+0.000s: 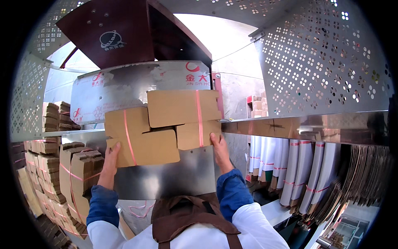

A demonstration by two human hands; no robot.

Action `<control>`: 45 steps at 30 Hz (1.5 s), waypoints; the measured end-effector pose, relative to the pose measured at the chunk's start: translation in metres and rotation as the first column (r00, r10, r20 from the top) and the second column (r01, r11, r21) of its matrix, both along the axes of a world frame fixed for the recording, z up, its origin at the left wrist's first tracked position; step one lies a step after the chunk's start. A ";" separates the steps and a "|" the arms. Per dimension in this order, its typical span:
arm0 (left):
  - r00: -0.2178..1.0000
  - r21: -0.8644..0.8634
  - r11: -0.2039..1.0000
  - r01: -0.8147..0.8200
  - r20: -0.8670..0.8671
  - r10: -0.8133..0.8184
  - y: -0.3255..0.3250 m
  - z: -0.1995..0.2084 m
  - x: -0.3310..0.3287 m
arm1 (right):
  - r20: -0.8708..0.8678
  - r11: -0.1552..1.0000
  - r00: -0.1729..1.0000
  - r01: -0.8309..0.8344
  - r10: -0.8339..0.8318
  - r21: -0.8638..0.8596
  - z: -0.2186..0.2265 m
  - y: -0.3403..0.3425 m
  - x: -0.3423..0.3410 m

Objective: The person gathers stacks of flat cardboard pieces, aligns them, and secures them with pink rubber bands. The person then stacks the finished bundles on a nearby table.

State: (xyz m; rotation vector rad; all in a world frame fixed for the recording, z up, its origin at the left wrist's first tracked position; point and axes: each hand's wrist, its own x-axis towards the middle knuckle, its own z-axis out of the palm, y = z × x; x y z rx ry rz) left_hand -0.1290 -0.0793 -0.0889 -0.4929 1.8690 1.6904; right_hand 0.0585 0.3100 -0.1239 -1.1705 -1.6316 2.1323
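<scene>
Tan cardboard blanks (172,108) — notched, round-cornered, banded by two pink straps (200,120) — hands (109,162) (222,152) clamped on their outer edges.

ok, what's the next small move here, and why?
Probably ease the cardboard bundle straight toward the body, both hands level. The left hand and right hand hold its opposite sides, and two pink straps run across it. Whether it rests on the metal table isn't clear, so I'd go gently.
</scene>
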 end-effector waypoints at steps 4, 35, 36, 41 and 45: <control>0.998 -0.015 0.998 0.053 0.017 -0.053 0.019 0.007 -0.017 | -0.006 0.987 0.988 0.157 -0.157 -0.032 -0.010 -0.002 -0.002; 0.979 0.138 0.977 0.163 0.099 -0.177 0.018 0.024 -0.045 | 0.392 -0.271 0.695 -0.283 0.603 0.920 0.071 -0.034 -0.114; 0.984 0.169 0.974 0.149 0.074 -0.163 0.020 0.024 -0.044 | 0.376 -0.285 0.682 -0.248 0.627 0.926 0.066 -0.032 -0.109; 0.995 0.210 0.973 0.101 -0.002 -0.102 0.022 0.014 -0.041 | 0.352 -0.282 0.646 -0.214 0.677 0.935 0.070 -0.033 -0.099; 0.996 0.179 0.981 0.072 0.039 -0.080 0.026 0.013 -0.049 | 0.340 -0.290 0.623 -0.185 0.704 0.939 0.072 -0.031 -0.102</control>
